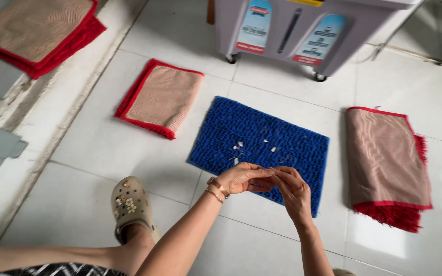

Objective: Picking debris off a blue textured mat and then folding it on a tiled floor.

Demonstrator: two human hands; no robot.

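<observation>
At the far left a stack of red-edged mats lies on the floor. Next comes a folded red mat, backing side up, and below it a beige clog on the person's foot. In the middle lies a blue shaggy mat with small pale bits scattered on its pile. Over its near edge the left hand and right hand meet, fingers pinched narrow around something too small to make out. At the right lies another folded red mat. A grey wheeled bin stands behind.
</observation>
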